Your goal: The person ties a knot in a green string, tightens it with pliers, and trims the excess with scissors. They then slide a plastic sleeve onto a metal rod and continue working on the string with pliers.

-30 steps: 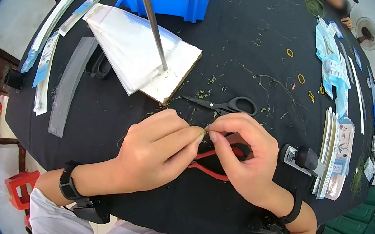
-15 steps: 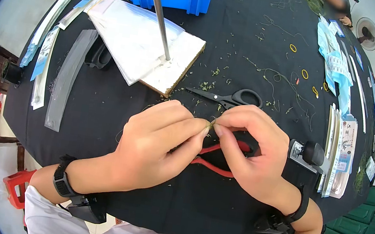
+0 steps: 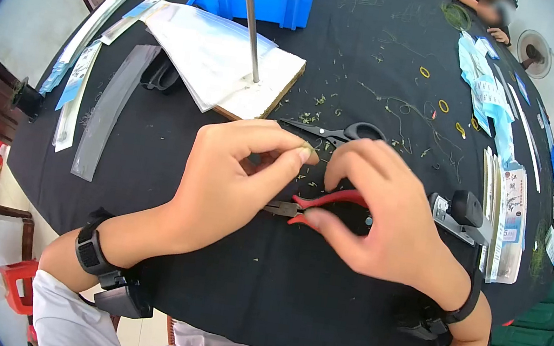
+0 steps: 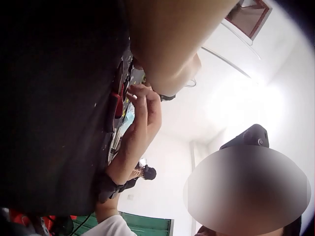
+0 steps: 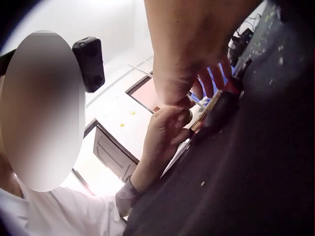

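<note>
My left hand (image 3: 224, 173) pinches a small greenish bit of fibre (image 3: 306, 147) between thumb and index finger, above the table; its exact kind cannot be made out. Apart from it, my right hand (image 3: 387, 220) hovers with fingers spread over red-handled pliers (image 3: 339, 196). The thumb is right at the lower handle, and the hand covers the handle ends. Jaws pointing left, the pliers lie beside my left hand. Just beyond both hands lie black scissors (image 3: 328, 133), partly behind the right fingers.
A white board (image 3: 278, 88) bears a metal rod (image 3: 252, 21) and clear plastic sleeves (image 3: 199, 49). Behind it stands a blue bin (image 3: 265, 1). At right are a stapler (image 3: 462, 217) and printed packets (image 3: 512, 220). Green scraps and yellow rubber bands (image 3: 443, 106) lie scattered on the black cloth.
Both hands worked fingertip to fingertip at the greenish bit; now the right hand has let go and moved right and down over the pliers. The left still pinches the bit.
</note>
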### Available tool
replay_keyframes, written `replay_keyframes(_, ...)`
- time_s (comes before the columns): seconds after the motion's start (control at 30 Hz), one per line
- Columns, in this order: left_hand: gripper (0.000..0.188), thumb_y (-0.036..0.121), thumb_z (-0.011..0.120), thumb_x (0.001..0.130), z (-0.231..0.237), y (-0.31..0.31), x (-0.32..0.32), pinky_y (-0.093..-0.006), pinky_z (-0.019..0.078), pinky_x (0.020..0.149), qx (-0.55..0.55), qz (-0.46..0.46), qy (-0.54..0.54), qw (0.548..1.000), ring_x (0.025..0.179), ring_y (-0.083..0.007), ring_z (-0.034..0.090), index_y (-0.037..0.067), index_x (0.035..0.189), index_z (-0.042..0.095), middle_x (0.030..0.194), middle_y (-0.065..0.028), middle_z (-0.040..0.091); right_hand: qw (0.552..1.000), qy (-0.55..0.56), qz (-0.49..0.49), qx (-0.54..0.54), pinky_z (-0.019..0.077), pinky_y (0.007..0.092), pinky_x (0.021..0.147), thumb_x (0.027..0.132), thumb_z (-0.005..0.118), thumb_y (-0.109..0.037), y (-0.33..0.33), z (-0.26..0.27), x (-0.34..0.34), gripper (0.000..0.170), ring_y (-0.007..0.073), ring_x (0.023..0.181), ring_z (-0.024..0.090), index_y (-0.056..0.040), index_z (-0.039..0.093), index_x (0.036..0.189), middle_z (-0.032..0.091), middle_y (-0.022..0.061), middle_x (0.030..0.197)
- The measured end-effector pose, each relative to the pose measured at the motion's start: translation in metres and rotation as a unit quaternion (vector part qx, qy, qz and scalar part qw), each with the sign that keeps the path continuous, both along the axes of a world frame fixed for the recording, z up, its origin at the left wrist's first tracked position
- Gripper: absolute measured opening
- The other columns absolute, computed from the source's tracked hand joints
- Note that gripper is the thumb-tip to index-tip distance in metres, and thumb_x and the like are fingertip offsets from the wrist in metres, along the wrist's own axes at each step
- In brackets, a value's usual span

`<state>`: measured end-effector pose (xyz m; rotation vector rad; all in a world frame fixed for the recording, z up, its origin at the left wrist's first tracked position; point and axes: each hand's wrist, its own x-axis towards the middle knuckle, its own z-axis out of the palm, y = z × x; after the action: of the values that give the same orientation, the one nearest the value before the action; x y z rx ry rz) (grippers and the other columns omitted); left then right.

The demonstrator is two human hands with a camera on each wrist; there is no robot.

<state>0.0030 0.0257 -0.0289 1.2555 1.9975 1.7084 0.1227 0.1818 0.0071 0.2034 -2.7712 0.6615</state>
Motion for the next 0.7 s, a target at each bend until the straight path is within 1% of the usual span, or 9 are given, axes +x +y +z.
replay_keyframes(0.03, 0.015, 0.008, 0.059, 0.085, 0.001, -0.001, 0.0, -0.0185, 0.0288, 0.042, -0.003, -0.001, -0.012, 1.0, 0.051, -0.0021, 0.043, -0.003, 0.09, 0.068, 0.066, 0.0002, 0.056, 1.0, -0.008, 0.016, 0.016, 0.0417, 0.0364, 0.071, 0.065, 0.073, -0.018, -0.001, 0.0, 0.004, 0.03, 0.0273, 0.082, 0.052, -0.0031, 0.055, 0.084, 0.051, 0.0105, 0.085)
replay_keyframes(0.07, 0.016, 0.009, 0.059, 0.086, 0.006, -0.001, 0.001, -0.0183, 0.0273, 0.041, -0.021, -0.002, -0.057, 0.998, 0.049, -0.0014, 0.042, -0.003, 0.09, 0.068, 0.066, 0.0002, 0.055, 0.999, -0.015, 0.032, 0.032, 0.0407, 0.0369, 0.072, 0.065, 0.074, -0.021, -0.001, 0.0, 0.008, 0.032, 0.0275, 0.084, 0.051, -0.0031, 0.055, 0.084, 0.05, 0.011, 0.088)
replay_keyframes(0.1, 0.016, 0.009, 0.058, 0.086, 0.014, -0.003, 0.003, -0.018, 0.0258, 0.04, -0.039, -0.002, -0.103, 0.994, 0.048, -0.0008, 0.041, -0.003, 0.09, 0.068, 0.065, 0.0003, 0.054, 0.997, -0.004, 0.05, 0.054, 0.0394, 0.0381, 0.075, 0.065, 0.072, -0.02, -0.002, 0.001, 0.012, 0.03, 0.0273, 0.088, 0.049, -0.0031, 0.056, 0.084, 0.049, 0.0116, 0.092)
replay_keyframes(0.2, 0.017, 0.01, 0.058, 0.086, 0.02, -0.004, 0.002, -0.0175, 0.0215, 0.037, -0.046, -0.002, -0.198, 0.979, 0.045, 0.0006, 0.037, -0.003, 0.09, 0.068, 0.063, 0.0015, 0.051, 0.989, -0.009, 0.092, 0.112, 0.04, 0.0366, 0.075, 0.066, 0.071, -0.019, -0.004, -0.003, 0.014, 0.028, 0.0261, 0.086, 0.049, -0.0023, 0.056, 0.083, 0.049, 0.011, 0.092)
replay_keyframes(0.33, 0.019, 0.011, 0.059, 0.086, 0.016, -0.003, -0.001, -0.0171, 0.0191, 0.036, -0.012, -0.009, -0.285, 0.958, 0.044, 0.0005, 0.035, -0.004, 0.09, 0.068, 0.062, 0.0034, 0.048, 0.99, 0.029, 0.101, 0.099, 0.0414, 0.0355, 0.072, 0.066, 0.071, -0.018, -0.003, -0.016, 0.01, 0.027, 0.026, 0.083, 0.05, -0.0021, 0.056, 0.081, 0.049, 0.0101, 0.09)
replay_keyframes(0.43, 0.02, 0.013, 0.058, 0.086, 0.019, -0.002, -0.005, -0.0165, 0.0198, 0.036, 0.004, -0.006, -0.326, 0.945, 0.045, -0.0002, 0.034, -0.005, 0.09, 0.067, 0.061, 0.0042, 0.047, 0.997, 0.015, 0.077, -0.013, 0.0434, 0.0354, 0.068, 0.068, 0.072, -0.014, 0.002, -0.014, 0.014, 0.024, 0.0266, 0.078, 0.052, -0.0016, 0.056, 0.079, 0.051, 0.0098, 0.086)
replay_keyframes(0.53, 0.02, 0.014, 0.058, 0.087, 0.019, -0.002, -0.007, -0.0163, 0.0212, 0.036, 0.028, -0.006, -0.384, 0.923, 0.046, -0.0004, 0.035, -0.004, 0.09, 0.066, 0.061, 0.0037, 0.047, 0.996, 0.051, 0.033, -0.061, 0.0451, 0.0353, 0.064, 0.07, 0.072, -0.009, 0.003, -0.018, 0.015, 0.02, 0.0271, 0.072, 0.054, -0.0007, 0.055, 0.078, 0.053, 0.0099, 0.083)
replay_keyframes(0.57, 0.02, 0.014, 0.058, 0.087, 0.02, -0.003, -0.007, -0.0164, 0.0216, 0.036, 0.029, -0.01, -0.389, 0.921, 0.046, -0.0004, 0.035, -0.004, 0.09, 0.066, 0.062, 0.0036, 0.047, 0.994, 0.052, -0.002, -0.094, 0.0458, 0.0345, 0.061, 0.072, 0.07, -0.005, 0.001, -0.017, 0.015, 0.015, 0.0274, 0.07, 0.056, -0.0002, 0.057, 0.078, 0.058, 0.0103, 0.083)
replay_keyframes(0.7, 0.02, 0.015, 0.058, 0.087, 0.021, -0.005, -0.003, -0.0166, 0.0228, 0.036, 0.027, -0.021, -0.416, 0.909, 0.048, -0.0005, 0.036, -0.003, 0.09, 0.066, 0.062, 0.0036, 0.047, 0.989, 0.107, -0.039, -0.098, 0.047, 0.0329, 0.061, 0.071, 0.069, -0.003, 0.001, -0.006, 0.013, 0.01, 0.0263, 0.07, 0.06, 0.0003, 0.062, 0.077, 0.064, 0.0108, 0.081)
